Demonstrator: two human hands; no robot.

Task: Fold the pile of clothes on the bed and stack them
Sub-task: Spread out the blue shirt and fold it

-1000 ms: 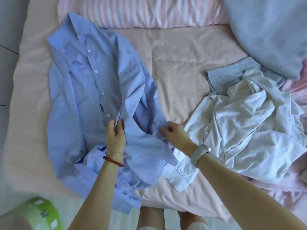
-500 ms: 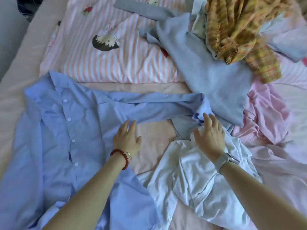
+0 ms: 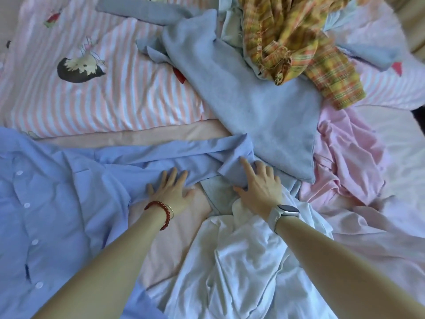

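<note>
Your bed (image 3: 181, 137), peach sheet: striped pillow (image 3: 96, 88) upper left; blue button shirt (image 3: 57, 203) left, sleeve stretched toward centre; white shirt (image 3: 241, 268) lower centre; grey-blue garment (image 3: 253, 107) upper centre; yellow plaid garment (image 3: 299, 38) top right; pink garment (image 3: 349, 157) right.

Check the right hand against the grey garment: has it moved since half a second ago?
Yes. The right hand has slid left along the grey garment edge, off the white shirt and onto the blue shirt sleeve end, fingers flat.
</note>
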